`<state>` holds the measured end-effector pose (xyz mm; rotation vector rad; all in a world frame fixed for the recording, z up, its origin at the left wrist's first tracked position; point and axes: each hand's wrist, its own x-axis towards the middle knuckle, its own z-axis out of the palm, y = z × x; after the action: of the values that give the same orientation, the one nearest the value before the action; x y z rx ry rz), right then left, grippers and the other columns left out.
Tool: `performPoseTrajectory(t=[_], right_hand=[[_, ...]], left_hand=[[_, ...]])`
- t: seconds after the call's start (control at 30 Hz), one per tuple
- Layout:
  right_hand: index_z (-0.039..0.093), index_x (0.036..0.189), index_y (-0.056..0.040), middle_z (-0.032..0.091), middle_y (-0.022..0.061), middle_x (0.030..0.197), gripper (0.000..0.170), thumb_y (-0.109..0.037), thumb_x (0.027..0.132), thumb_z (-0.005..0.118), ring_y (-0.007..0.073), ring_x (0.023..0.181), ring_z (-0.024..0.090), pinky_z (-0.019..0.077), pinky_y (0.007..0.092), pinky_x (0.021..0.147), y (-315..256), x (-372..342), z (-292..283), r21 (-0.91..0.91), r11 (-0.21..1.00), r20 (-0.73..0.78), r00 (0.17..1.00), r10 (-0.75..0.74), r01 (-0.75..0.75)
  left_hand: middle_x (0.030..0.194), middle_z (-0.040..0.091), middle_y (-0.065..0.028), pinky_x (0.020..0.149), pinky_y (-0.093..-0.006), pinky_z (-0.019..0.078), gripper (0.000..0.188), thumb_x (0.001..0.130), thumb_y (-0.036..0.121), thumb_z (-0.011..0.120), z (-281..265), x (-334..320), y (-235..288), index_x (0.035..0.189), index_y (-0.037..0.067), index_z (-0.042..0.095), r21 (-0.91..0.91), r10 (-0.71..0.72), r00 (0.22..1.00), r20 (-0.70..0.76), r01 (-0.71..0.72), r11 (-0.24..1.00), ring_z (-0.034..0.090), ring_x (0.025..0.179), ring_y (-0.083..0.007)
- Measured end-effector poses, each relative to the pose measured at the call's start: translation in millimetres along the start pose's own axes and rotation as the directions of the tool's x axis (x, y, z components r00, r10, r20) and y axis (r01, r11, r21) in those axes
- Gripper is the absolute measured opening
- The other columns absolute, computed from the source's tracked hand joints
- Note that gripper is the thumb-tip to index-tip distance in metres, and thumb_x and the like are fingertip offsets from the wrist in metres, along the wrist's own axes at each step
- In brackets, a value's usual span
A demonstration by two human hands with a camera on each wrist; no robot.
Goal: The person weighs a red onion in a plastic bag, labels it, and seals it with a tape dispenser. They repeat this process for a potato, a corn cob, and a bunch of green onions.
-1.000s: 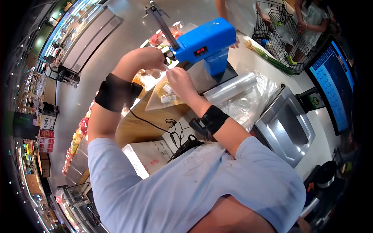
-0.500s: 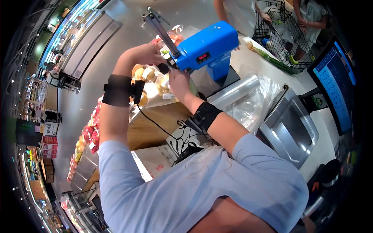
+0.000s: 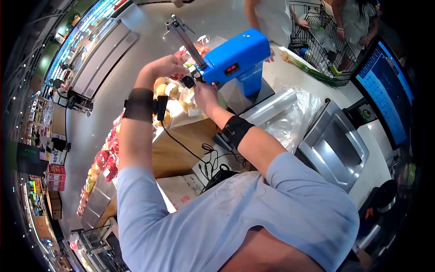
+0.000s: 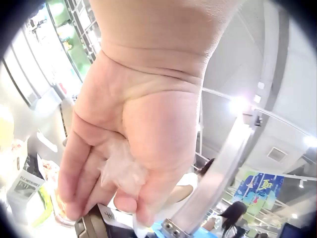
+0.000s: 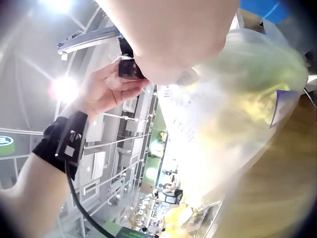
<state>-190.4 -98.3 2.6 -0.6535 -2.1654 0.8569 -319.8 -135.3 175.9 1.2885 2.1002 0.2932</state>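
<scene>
A clear plastic bag with yellow produce and a label inside hangs under the head of a blue machine with a red number display. My left hand is at the machine's left end, and crumpled bag plastic lies in its curled fingers. My right hand grips the bag's neck just below the machine head, its fingertips mostly hidden in the right wrist view. Between the two hands sits the machine's small black part.
Bagged fruit lies beyond my left arm, and red fruit lines the shelf on the left. To the right are a roll of plastic bags, a steel scale, green onions and a monitor. People stand by a shopping cart.
My hands, close together in front of the machine a second ago, have moved apart to either side of its head with the bag's neck between them. Little differs since half a second ago.
</scene>
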Motion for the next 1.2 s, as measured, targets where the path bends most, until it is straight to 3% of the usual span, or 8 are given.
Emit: performPoseTrajectory(t=[0.17,0.3,0.4,0.53,0.73,0.9,1.07,1.2], right_hand=[[0.065,0.091,-0.0074,0.064,0.0174,0.086,0.023,-0.02,0.092,0.045,0.0347,0.084,0.06,0.0434,0.044,0.079,-11,-15,-34,0.116,0.991,0.127,0.991,0.05,-0.065],[0.062,0.093,-0.0014,0.063,0.0193,0.084,0.027,-0.025,0.093,0.047,0.0342,0.081,0.06,0.0453,0.0414,0.071,-2,-33,-87,0.446,0.884,0.123,0.988,0.096,-0.142],[0.058,0.098,-0.0019,0.06,0.0116,0.081,0.027,-0.028,0.094,0.05,0.0178,0.075,0.055,0.0448,0.0328,0.071,24,-43,-129,0.679,0.687,0.252,0.961,0.115,-0.26],[0.058,0.108,-0.0013,0.064,0.0131,0.091,0.037,-0.034,0.091,0.054,0.0224,0.083,0.059,0.0455,0.0336,0.077,37,-38,-203,0.544,0.736,0.277,0.914,0.296,-0.403],[0.046,0.131,-0.0029,0.053,0.0169,0.125,0.059,-0.034,0.084,0.064,0.0285,0.117,0.05,0.0386,0.0332,0.098,103,-54,-279,0.227,0.951,-0.338,0.899,0.278,-0.208],[0.046,0.13,-0.0022,0.053,0.0159,0.126,0.058,-0.03,0.084,0.066,0.0272,0.118,0.05,0.0382,0.034,0.099,134,-107,-355,0.188,0.939,-0.498,0.796,0.343,-0.287],[0.048,0.128,-0.0019,0.054,0.014,0.125,0.053,-0.028,0.085,0.065,0.0231,0.117,0.051,0.0384,0.0346,0.099,159,-169,-397,0.235,0.888,-0.6,0.66,0.452,-0.395],[0.051,0.127,-0.0048,0.055,0.01,0.124,0.048,-0.025,0.085,0.065,0.0207,0.115,0.051,0.0387,0.033,0.097,182,-205,-411,0.298,0.852,-0.644,0.569,0.512,-0.43]], left_hand=[[0.067,0.059,-0.0187,0.064,-0.0377,0.0484,0.027,0.08,0.025,0.062,27,-34,46,0.074,-0.002,0.066,0.468,0.135,0.933,-0.334,0.04,0.883,0.063,0.068,-0.0285],[0.071,0.064,-0.0169,0.064,-0.0385,0.0487,0.026,0.082,0.026,0.061,52,-43,82,0.079,0.001,0.068,0.649,0.29,0.927,-0.239,-0.07,0.757,0.064,0.069,-0.0294],[0.063,0.063,-0.0123,0.059,-0.0334,0.0483,0.027,0.082,0.027,0.06,72,-46,132,0.077,0.001,0.068,0.314,0.209,0.934,-0.288,-0.114,0.943,0.063,0.058,-0.0215],[0.06,0.062,-0.0099,0.058,-0.0318,0.048,0.033,0.083,0.028,0.056,93,-11,180,0.074,-0.001,0.066,0.088,0.219,0.925,-0.309,-0.202,0.975,0.062,0.056,-0.0203],[0.064,0.065,-0.0126,0.067,-0.0381,0.0502,0.033,0.083,0.031,0.052,125,84,242,0.08,0.002,0.068,0.118,0.448,0.838,-0.312,-0.433,0.893,0.065,0.066,-0.0291],[0.073,0.067,-0.013,0.072,-0.0411,0.0504,0.03,0.084,0.032,0.053,162,183,282,0.085,0.007,0.069,0.302,0.614,0.754,-0.232,-0.545,0.782,0.066,0.075,-0.0307],[0.081,0.069,-0.0112,0.072,-0.0353,0.0512,0.031,0.082,0.029,0.055,172,219,331,0.093,0.002,0.067,0.473,0.504,0.864,0.027,-0.455,0.754,0.067,0.08,-0.026],[0.085,0.068,-0.0112,0.073,-0.0371,0.051,0.03,0.082,0.028,0.055,182,271,325,0.092,0.002,0.067,0.592,0.539,0.842,-0.018,-0.425,0.684,0.066,0.085,-0.028]])
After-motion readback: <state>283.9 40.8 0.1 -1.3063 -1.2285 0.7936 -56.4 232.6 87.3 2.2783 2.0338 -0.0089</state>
